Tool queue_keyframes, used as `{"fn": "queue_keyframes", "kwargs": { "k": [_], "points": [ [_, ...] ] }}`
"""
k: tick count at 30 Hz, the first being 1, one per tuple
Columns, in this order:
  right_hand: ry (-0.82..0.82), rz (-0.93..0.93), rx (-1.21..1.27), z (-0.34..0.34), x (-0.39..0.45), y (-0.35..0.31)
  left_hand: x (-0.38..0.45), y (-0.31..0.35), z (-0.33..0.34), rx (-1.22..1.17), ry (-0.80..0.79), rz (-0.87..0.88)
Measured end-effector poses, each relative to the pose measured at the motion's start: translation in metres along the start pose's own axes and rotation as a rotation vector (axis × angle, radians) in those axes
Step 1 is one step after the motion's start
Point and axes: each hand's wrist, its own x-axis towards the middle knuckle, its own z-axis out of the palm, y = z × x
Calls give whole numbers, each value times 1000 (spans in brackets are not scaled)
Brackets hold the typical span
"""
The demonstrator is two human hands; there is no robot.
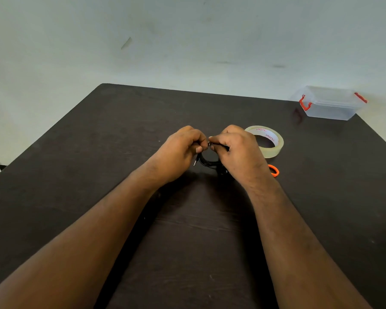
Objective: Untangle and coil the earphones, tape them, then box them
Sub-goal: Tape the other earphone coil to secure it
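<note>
Both hands, left hand point(183, 148) and right hand point(234, 148), pinch the black earphones point(206, 160) coil; keep loops tight and even before reaching for tape roll point(269, 141).

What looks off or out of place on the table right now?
Nothing stands out. Both hands, left hand and right hand, hold the black earphones in a loose coil above the table. The tape roll lies flat beside them; the clear box sits closed at the far right corner.
</note>
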Motion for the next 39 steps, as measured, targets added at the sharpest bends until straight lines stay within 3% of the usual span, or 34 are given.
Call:
{"fn": "queue_keyframes", "kwargs": {
  "k": [5,10,17,24,28,32,35,39],
  "points": [
    [-26,4,-5,0,2,-2,-1,-2,-2,-30,67,-56],
    [33,63,11,-6,1,2,-4,8,10,-242,229,-136],
    [-23,37,-1,-6,1,-3,-7,8,18,-178,242,-151],
    [14,-7,8,-5,2,-4,-6,10,16,-255,391,-201],
    [16,-40,18,-4,2,-3,-6,12,13,-213,363,-188],
    [1,-110,41,-2,3,-4,-3,10,11,-347,327,-340],
    [24,-176,79,-1,2,-2,-2,12,9,-564,244,-494],
    [88,-235,102,-1,0,-1,-3,16,3,-858,154,-561]
  ]
}}
